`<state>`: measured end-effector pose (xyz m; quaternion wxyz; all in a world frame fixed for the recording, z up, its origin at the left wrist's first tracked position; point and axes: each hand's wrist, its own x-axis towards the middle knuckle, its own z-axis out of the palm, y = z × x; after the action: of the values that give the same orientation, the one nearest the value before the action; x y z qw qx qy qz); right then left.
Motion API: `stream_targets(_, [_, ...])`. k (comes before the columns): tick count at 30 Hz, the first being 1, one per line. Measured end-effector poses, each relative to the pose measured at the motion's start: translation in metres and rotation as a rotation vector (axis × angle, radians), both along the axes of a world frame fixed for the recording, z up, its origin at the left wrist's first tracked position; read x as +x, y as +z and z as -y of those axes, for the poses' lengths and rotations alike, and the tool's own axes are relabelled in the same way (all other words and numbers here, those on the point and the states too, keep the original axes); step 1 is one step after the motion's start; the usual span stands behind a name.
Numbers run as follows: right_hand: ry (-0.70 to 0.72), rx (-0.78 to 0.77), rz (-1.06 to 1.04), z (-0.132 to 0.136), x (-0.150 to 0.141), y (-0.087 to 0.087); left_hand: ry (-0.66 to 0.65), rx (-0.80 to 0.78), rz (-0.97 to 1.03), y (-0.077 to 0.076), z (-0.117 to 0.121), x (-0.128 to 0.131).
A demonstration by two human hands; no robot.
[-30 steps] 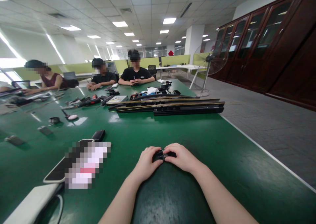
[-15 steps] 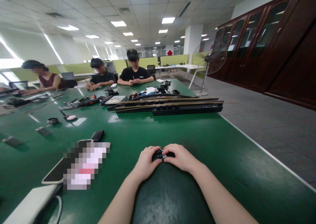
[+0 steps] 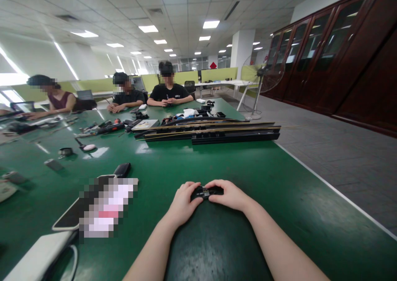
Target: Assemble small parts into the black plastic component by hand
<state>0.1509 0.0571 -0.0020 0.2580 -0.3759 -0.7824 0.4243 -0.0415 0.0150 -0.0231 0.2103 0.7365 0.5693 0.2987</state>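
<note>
Between my two hands is a small, dark, oblong device [image 3: 205,193] with a silvery part at its middle, held low over the green table [image 3: 248,165]. Its exact kind is too small to make out. My left hand [image 3: 183,201] closes on its left end, thumb at the near side and fingers at the far side. At the opposite end, my right hand [image 3: 228,195] grips it the same way. Fingers of both hands cover the device's ends.
Left of my hands lie a tablet-like dark panel [image 3: 70,215], a blurred-out phone screen [image 3: 108,208], a black case [image 3: 123,170] and a white box [image 3: 39,256] with a cable. Long black rails [image 3: 235,137] with thin rods stretch across ahead. Several people sit beyond.
My right hand has shifted slightly right along the device, so more of its middle shows. A pale object has come into view at the left edge. My left hand stays nearly in place.
</note>
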Motion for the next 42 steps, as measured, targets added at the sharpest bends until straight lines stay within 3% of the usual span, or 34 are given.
stream_targets(18, [-0.063, -0.034, -0.085, -0.006, 0.001, -0.005, 0.024, -0.012, 0.008, 0.001, 0.0, 0.0])
stream_targets(29, [-0.133, -0.083, -0.18, -0.009, 0.0, -0.017, 0.019, 0.005, -0.005, 0.0, -0.001, 0.003])
stream_targets(36, [-0.342, -0.07, -0.326, 0.004, 0.01, -0.026, -0.002, -0.029, 0.037, 0.005, 0.001, 0.003])
stream_targets(38, [-0.386, -0.065, -0.322, 0.005, 0.011, -0.027, -0.007, -0.036, 0.036, 0.006, 0.002, 0.003])
stream_targets(42, [-0.34, -0.014, -0.2, 0.006, 0.008, -0.022, -0.008, -0.038, 0.029, 0.008, 0.002, 0.004])
